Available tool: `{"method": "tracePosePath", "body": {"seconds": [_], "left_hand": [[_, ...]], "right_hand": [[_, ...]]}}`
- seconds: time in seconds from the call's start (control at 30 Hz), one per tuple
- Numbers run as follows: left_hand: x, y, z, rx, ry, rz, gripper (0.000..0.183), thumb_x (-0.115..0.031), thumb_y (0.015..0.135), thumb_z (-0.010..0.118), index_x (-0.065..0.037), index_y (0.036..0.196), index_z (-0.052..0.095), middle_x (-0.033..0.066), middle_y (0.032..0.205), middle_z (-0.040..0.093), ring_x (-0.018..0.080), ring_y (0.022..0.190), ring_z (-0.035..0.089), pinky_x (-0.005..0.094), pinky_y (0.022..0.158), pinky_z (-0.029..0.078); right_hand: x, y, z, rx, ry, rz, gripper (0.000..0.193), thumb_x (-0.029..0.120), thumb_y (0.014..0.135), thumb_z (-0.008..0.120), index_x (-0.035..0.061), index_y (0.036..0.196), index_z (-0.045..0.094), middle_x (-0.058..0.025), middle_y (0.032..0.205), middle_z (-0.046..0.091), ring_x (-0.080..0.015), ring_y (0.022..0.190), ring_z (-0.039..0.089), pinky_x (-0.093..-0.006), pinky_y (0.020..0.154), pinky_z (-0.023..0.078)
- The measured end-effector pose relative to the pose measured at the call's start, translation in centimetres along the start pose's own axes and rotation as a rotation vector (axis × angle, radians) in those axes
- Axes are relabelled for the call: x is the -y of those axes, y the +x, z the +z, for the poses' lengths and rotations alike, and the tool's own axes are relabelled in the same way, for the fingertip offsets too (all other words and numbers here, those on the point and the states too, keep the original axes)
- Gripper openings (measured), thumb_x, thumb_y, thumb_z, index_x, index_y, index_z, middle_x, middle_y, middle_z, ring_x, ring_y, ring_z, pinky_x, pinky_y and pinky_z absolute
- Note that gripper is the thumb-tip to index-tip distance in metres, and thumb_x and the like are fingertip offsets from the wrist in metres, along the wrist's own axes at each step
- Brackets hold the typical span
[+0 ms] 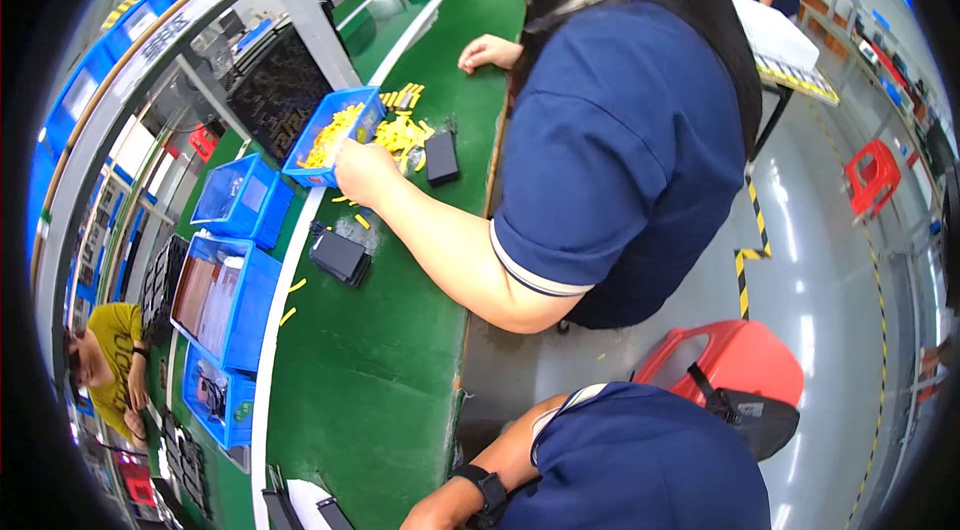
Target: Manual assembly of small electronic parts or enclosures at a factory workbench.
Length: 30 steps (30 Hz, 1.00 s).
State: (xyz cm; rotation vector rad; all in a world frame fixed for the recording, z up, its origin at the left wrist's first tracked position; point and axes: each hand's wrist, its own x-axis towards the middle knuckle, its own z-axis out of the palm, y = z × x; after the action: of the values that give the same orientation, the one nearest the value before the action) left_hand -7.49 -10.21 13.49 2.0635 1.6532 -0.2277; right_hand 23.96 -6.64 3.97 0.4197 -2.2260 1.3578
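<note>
At the lower edge is a bent arm in a navy sleeve with a black watch (pixel 490 486). I take it for my own right arm. Only the wrist end of my right hand (pixel 426 516) shows there, beside the green worktop (pixel 360 400); its fingers are cut off by the frame. My left hand is out of view. Black flat parts (pixel 281 510) and a white rounded thing lie to the left of that hand. Farther up, a long-haired co-worker's hand (pixel 366 173) is at a blue bin (pixel 374 112) of yellow strips.
Loose yellow strips (pixel 402 133) and two black boxes (pixel 338 254) (pixel 441 157) lie on the worktop. Several blue bins (pixel 258 300) line its left side. A red chair (pixel 745 355) with a black bag (pixel 765 420) stands on the right. Across the bench is a person in yellow-green (pixel 112 340).
</note>
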Motion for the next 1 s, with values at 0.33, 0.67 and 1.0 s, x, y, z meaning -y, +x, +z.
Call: {"method": "tracePosePath", "body": {"seconds": [0.33,0.67,1.0], "left_hand": [[-2.2,3.7,-7.9,0.012,0.231,0.107,0.041,-0.004,0.08,0.064,-0.003,0.119,0.053,0.011,0.103,0.057,0.0201,0.098,0.054,0.0286,0.084,0.044],[-6.8,6.8,-11.2,0.018,0.37,0.197,0.036,-0.003,0.08,0.063,-0.001,0.115,0.055,0.0092,0.096,0.058,0.0187,0.092,0.055,0.0282,0.081,0.045],[-8.3,10.9,-7.2,-0.083,0.247,0.367,0.031,-0.002,0.081,0.062,0.001,0.112,0.056,0.0074,0.09,0.059,0.0173,0.087,0.056,0.0278,0.078,0.046]], "right_hand": [[-1.0,2.3,-0.9,-0.107,-0.111,-0.085,0.033,0.028,0.083,0.067,0.0044,0.106,0.063,-0.0116,0.084,0.068,-0.0243,0.076,0.065,-0.0357,0.067,0.051],[-0.8,2.5,-1.7,-0.191,-0.201,-0.25,0.027,0.024,0.081,0.067,0.0014,0.096,0.064,-0.0143,0.082,0.067,-0.027,0.073,0.064,-0.0367,0.066,0.05],[3.3,2.4,-4.0,-0.409,-0.292,-0.203,0.026,0.029,0.082,0.061,0.0039,0.079,0.062,-0.0196,0.074,0.062,-0.0366,0.07,0.059,-0.044,0.062,0.044]]}}
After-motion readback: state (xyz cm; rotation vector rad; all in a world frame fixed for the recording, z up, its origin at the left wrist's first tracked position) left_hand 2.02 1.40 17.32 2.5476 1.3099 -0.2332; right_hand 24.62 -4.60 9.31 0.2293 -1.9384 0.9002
